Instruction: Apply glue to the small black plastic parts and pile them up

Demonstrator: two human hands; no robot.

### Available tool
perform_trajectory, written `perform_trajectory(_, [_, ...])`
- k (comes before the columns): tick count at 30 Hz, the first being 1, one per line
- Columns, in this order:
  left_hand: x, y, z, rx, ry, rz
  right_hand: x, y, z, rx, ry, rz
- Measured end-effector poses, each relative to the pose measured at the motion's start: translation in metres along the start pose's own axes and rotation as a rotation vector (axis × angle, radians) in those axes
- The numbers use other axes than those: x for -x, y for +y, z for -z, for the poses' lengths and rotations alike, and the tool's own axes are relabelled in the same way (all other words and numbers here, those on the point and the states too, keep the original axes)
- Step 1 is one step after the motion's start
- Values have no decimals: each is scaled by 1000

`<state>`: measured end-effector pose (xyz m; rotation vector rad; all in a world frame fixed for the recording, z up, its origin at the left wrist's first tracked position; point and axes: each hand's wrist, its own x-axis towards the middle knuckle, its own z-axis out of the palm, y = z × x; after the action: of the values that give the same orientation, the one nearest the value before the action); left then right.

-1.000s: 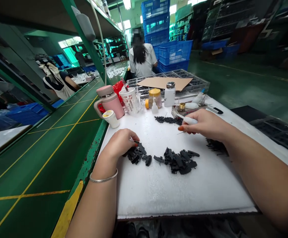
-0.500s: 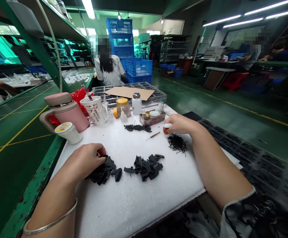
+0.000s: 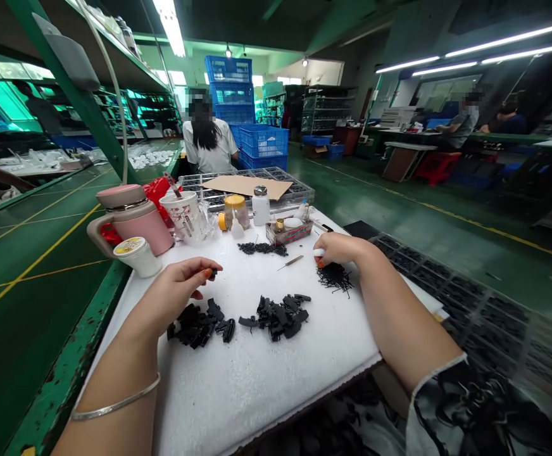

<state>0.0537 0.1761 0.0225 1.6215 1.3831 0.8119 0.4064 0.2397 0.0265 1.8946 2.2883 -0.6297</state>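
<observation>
My left hand (image 3: 174, 285) is raised above a heap of black curved plastic parts (image 3: 195, 326), pinching a small black plastic part (image 3: 213, 274) between thumb and fingers. A second heap of similar parts (image 3: 278, 316) lies to its right. At the far right of the white foam-like sheet, my right hand (image 3: 340, 248) has its fingers pressed together at the edge of a pile of thin black pins (image 3: 334, 277). Something white (image 3: 319, 253) shows at its fingertips; whether it is worn or held is unclear. What that pinch holds is hidden.
A thin pointed tool (image 3: 291, 262) and a pile of tiny black pieces (image 3: 263, 249) lie mid-sheet. Behind stand a small box (image 3: 289, 232), a white bottle (image 3: 260, 206), a yellow-lidded jar (image 3: 237, 210), a cup (image 3: 181, 215) and a pink mug (image 3: 138, 221). A person (image 3: 208, 139) sits ahead.
My left hand has risen from the left heap and moved slightly right, with a small black plastic part now in its fingers. My right hand stays by the pins. The view has shifted slightly.
</observation>
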Motion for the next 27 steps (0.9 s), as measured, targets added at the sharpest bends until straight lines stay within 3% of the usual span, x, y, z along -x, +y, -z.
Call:
perform_trajectory(9, [9,14,-19,620,-169,48,15,-8,11,-46,44,37])
perform_trajectory(15, [9,19,-22,748,-92,78,24,-9,16,-145,124,56])
perform_trajectory(18, [9,19,-26,784,-116,55,26,-13,17,-242,185,85])
perform_trajectory(23, [9,18,-35,878,-142,64,29,-47,9,-456,325,196])
perform_trajectory(27, [9,17,-41,940,-82,92,34,-84,-10,-739,359,446])
